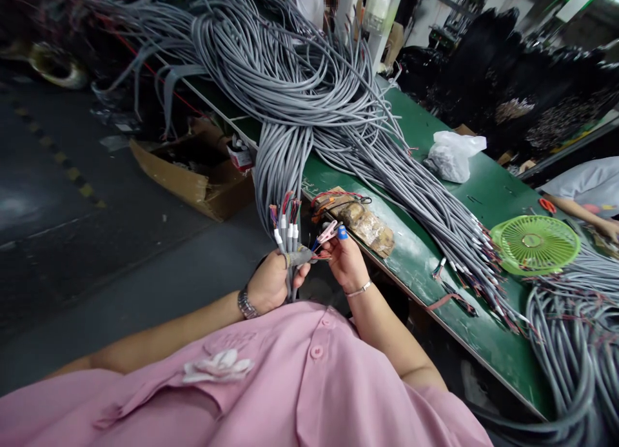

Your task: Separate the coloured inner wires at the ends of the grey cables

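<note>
My left hand (271, 280) is closed around several grey cables (290, 244). Their ends point upward, with white bands and bared coloured wires (290, 208) above the fist. A greyish covering (300, 257) wraps the thumb. Close by on the right, my right hand (345, 261) pinches a small pink tool (327, 231) whose exact kind is unclear. Blue tape (342, 232) covers one of its fingertips. Thin red and blue wires run between the two hands, at the end of a cable in my left hand.
A large heap of grey cables (290, 79) covers the green table (411, 121). On it also lie a taped brown block (367, 224), a white plastic bag (452, 157) and a green fan (534, 244). A cardboard box (193, 176) stands below. At right, another person's arm (575, 209) reaches in.
</note>
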`<act>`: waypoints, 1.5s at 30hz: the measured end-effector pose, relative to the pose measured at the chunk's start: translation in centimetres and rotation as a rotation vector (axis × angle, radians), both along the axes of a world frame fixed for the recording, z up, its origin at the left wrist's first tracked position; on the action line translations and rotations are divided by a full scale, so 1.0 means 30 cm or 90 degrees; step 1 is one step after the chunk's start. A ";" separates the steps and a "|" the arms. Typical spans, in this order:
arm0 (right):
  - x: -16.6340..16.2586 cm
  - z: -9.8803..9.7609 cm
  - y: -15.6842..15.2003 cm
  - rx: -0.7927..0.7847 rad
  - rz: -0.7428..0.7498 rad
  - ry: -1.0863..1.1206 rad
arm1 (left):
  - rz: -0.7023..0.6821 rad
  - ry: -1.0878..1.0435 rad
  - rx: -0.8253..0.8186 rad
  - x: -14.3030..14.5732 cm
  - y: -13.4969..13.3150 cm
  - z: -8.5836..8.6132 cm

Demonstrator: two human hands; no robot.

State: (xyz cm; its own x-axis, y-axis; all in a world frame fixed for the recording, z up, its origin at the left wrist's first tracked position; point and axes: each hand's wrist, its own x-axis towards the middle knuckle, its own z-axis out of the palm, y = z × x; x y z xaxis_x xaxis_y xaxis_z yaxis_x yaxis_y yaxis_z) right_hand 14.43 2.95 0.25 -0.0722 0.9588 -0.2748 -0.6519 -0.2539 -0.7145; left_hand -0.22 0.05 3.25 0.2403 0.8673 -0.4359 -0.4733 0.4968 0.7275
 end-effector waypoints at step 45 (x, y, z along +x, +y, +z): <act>0.050 0.083 -0.053 0.079 0.337 -0.347 | -0.153 0.163 0.116 -0.026 -0.049 -0.101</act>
State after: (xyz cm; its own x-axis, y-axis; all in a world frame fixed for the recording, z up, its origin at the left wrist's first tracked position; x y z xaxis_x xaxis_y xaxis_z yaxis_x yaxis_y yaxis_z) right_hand 15.92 1.35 2.74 -0.4145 0.8605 -0.2962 -0.0132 -0.3311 -0.9435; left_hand -1.00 -1.42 0.23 0.3485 0.8683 -0.3530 -0.1507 0.4236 0.8932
